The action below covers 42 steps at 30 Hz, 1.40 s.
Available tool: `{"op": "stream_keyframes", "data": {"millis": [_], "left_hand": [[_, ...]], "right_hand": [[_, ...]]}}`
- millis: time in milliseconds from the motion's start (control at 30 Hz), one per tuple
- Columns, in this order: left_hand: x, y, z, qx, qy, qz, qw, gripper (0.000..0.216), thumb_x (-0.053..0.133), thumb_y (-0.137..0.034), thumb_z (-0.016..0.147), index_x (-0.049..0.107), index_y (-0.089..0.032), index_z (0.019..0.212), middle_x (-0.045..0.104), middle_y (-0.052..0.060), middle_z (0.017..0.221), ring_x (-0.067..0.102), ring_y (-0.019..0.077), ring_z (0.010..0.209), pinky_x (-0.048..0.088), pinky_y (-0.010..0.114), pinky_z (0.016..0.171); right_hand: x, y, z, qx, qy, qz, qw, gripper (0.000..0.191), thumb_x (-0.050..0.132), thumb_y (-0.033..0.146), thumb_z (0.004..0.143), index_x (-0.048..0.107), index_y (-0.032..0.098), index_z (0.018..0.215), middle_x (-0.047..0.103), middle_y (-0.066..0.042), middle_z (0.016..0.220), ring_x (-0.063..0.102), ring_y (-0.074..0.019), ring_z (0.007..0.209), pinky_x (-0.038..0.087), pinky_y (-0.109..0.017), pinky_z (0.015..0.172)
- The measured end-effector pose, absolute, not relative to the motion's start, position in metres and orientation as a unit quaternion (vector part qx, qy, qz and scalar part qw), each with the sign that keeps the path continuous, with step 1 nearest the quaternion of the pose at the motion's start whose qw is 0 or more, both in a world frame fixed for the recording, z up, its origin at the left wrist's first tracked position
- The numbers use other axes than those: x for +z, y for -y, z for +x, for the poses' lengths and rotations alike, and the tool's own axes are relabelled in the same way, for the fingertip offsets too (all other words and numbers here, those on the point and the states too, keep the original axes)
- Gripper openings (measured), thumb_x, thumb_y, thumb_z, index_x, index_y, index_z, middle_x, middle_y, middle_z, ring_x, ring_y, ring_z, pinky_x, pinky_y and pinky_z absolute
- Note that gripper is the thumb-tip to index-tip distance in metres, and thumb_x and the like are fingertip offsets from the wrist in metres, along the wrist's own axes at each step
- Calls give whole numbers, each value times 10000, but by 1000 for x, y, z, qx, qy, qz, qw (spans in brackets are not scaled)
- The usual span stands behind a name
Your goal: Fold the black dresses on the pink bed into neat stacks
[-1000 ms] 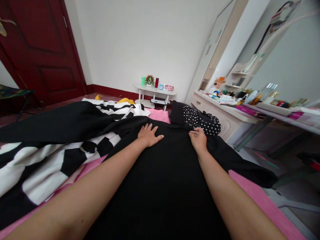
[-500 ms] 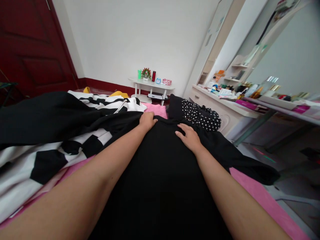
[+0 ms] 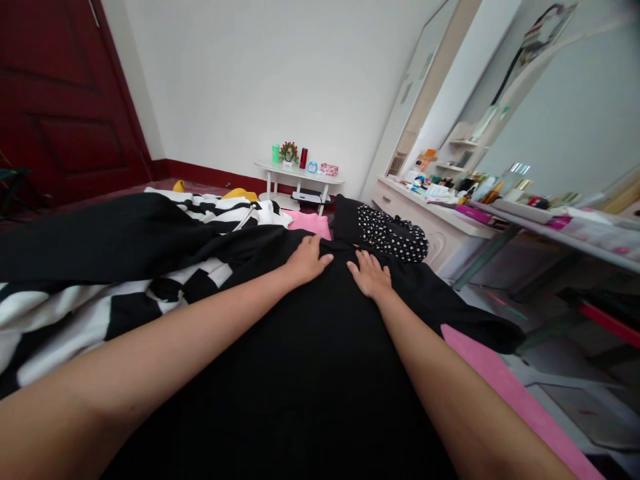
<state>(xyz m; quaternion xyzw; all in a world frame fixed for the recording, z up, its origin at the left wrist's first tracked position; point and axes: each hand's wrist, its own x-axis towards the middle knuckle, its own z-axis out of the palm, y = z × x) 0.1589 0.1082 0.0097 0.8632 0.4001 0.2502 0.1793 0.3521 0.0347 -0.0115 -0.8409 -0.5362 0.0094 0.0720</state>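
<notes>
A black long-sleeved garment (image 3: pixel 305 367) lies spread out in front of me, its sleeves reaching out to both sides. My left hand (image 3: pixel 306 261) rests flat on its far part, thumb pointing right and fingers stretched out. Just to the right, my right hand (image 3: pixel 371 272) presses palm down on the same cloth with its fingers spread. Neither hand grips anything. Under the left sleeve is a rumpled black-and-white patterned cloth (image 3: pixel 90 313). Pink bedding (image 3: pixel 500 387) shows beyond the garment's right edge.
A folded black polka-dot garment (image 3: pixel 393 232) sits past my right hand. Cosmetics crowd the dresser (image 3: pixel 450 217) and glass table (image 3: pixel 560 233) at right. A small white stand (image 3: pixel 300 172) with a cup and flowers is by the far wall. At left is a dark red door (image 3: pixel 65 100).
My left hand has shifted right and a little nearer over the black cloth, its fingers now flatter. My right hand's fingers have spread. The view has moved slightly.
</notes>
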Motion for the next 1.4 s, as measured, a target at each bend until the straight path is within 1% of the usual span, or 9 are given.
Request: {"op": "stream_keyframes", "data": {"millis": [100, 200, 300, 533, 933, 1033, 1133, 1233, 1400], "left_hand": [[3, -69, 135, 140, -380, 891, 204, 794, 442, -638, 824, 201, -215, 1451, 243, 148, 1511, 232, 325, 1379, 230, 488, 1083], [-8, -47, 116, 124, -379, 905, 147, 800, 335, -697, 829, 216, -219, 1460, 191, 121, 1533, 107, 303, 1415, 86, 535, 1112], [-12, -44, 107, 167, -431, 879, 115, 761, 246, -660, 873, 223, -179, 1463, 180, 138, 1533, 146, 278, 1411, 138, 457, 1121], [-11, -60, 90, 135, -458, 875, 85, 571, 240, -483, 940, 384, -176, 1399, 316, 94, 1492, 254, 238, 1382, 198, 389, 1115], [-15, -57, 74, 167, -456, 873, 42, 437, 357, -394, 923, 510, -187, 1277, 441, 80, 1417, 356, 239, 1326, 256, 389, 1097], [-12, -52, 73, 194, -473, 859, 35, 522, 350, -461, 918, 462, -138, 1312, 363, 131, 1460, 343, 266, 1331, 275, 394, 1084], [-9, -49, 73, 197, -401, 893, 50, 611, 304, -558, 910, 348, -201, 1404, 215, 83, 1533, 245, 258, 1382, 269, 401, 1086], [-10, -48, 74, 126, -341, 928, 82, 587, 229, -590, 914, 359, -292, 1403, 237, 23, 1529, 202, 252, 1399, 196, 477, 1106], [-13, -48, 76, 123, -360, 921, 85, 601, 225, -594, 912, 357, -286, 1411, 240, 29, 1526, 216, 263, 1394, 174, 511, 1106]], "right_hand": [[-4, -36, 338, 38, 476, -877, 60, 617, 153, 529, 925, 191, 251, 1474, 91, -37, 1560, 95, -286, 1410, 107, -617, 1071], [3, -33, 306, 62, 386, -919, 51, 592, 178, 438, 937, 201, 190, 1473, 91, -139, 1550, 83, -352, 1401, 73, -694, 1015], [4, -17, 272, 62, 377, -922, 63, 619, 197, 439, 931, 192, 140, 1473, 86, -191, 1539, 62, -377, 1397, 48, -703, 1007], [0, 69, 298, 37, 460, -884, 72, 693, 174, 628, 889, 224, 250, 1469, 120, -40, 1557, 72, -270, 1417, 84, -535, 1106], [2, 98, 321, -51, 363, -927, 77, 534, 277, 439, 933, 424, 187, 1380, 291, -116, 1498, 231, -278, 1377, 193, -476, 1080], [2, 98, 312, -104, 325, -936, 91, 568, 305, 452, 925, 419, 130, 1379, 249, -184, 1500, 180, -336, 1383, 168, -535, 1069], [3, 97, 296, -159, 434, -878, 120, 621, 258, 500, 929, 301, 150, 1440, 152, -143, 1539, 67, -286, 1415, 161, -492, 1090], [6, 89, 286, -46, 549, -831, 72, 607, 189, 523, 934, 241, 230, 1463, 158, -56, 1549, 87, -209, 1419, 160, -450, 1109], [23, 57, 270, 53, 457, -888, 12, 602, 335, 447, 902, 351, 133, 1416, 230, -176, 1511, 207, -322, 1382, 217, -582, 1042]]}}
